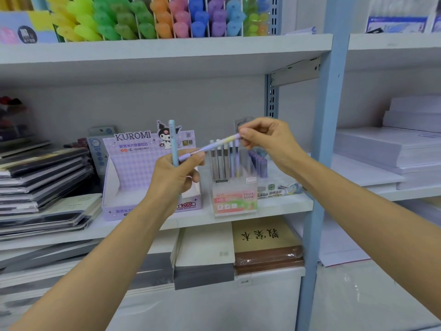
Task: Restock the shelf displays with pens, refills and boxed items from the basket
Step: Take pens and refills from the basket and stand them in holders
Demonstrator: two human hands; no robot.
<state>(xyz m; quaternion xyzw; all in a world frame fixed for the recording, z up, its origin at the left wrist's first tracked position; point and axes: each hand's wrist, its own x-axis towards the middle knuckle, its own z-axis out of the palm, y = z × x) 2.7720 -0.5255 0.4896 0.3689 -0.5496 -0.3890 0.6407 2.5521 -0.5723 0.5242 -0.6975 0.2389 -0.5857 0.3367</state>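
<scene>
Your left hand (pixel 176 173), gripping the blue pen (pixel 173 142), hides its lower half and one tip of the pastel pen (pixel 214 145). Your right hand (pixel 265 139) pinches over the other tip, so neither end shows. Your left wrist blocks the middle of the front print on the Kuromi box (pixel 133 163). A grey card (pixel 241 123) behind your right knuckles is mostly covered. The top edge crops the highlighters (pixel 143 20); the left edge cuts the blurred notebooks (pixel 40 177); the right edge cuts the paper stacks (pixel 391 149). Small print on the Fruit Soda box (pixel 235 199) is too soft to read. Both forearms run off the bottom edge.
</scene>
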